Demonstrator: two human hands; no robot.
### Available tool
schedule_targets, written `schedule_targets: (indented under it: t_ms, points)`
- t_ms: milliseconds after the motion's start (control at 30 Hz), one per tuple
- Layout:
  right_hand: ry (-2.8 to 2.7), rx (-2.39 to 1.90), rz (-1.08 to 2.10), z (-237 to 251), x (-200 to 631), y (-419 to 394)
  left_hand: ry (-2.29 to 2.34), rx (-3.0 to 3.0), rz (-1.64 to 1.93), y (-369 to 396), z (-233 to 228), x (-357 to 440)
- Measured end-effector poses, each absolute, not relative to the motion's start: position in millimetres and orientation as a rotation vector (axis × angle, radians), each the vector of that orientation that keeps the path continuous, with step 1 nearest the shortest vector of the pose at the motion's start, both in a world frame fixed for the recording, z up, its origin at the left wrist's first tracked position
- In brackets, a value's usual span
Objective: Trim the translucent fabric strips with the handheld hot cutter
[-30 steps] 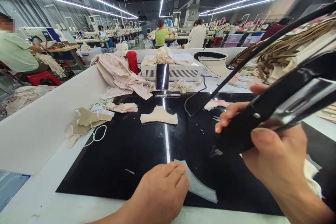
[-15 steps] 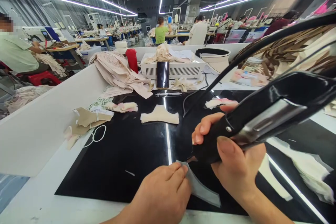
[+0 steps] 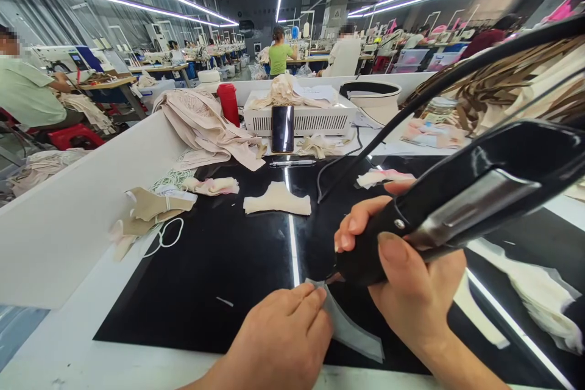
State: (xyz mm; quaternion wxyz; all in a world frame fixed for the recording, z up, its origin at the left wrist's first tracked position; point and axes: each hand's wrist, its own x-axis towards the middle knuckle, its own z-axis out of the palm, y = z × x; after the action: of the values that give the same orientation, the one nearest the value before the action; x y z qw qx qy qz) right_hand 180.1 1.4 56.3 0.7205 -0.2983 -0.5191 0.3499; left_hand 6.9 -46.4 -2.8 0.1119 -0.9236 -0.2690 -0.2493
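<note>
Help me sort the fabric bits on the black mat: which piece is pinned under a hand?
The translucent grey curved piece at the mat's near edge: the left hand presses on it, the right hand's black tool tip touching it. The cream pieces lie untouched farther back.

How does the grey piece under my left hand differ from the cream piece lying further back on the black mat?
The grey piece is thin, curved and pinned by the left hand, with the black tool in the right hand tipped at its end. The cream piece looks thicker, T-shaped and lies untouched. Both lie flat on the black mat.
</note>
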Motion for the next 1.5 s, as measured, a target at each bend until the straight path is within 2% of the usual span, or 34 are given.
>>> schedule_targets:
  t_ms: [1067, 1500]
  points:
    - [-1.1, -0.552, 0.888, 54.1, 162.7, 8.3, -0.798, -2.685, -0.784, -44.9, -6.3, 14.2]
    - [-1.043, -0.672, 0.835, 77.0, 213.1, -31.3, -0.884, -2.791, -0.666, -48.5, -5.0, 11.2]
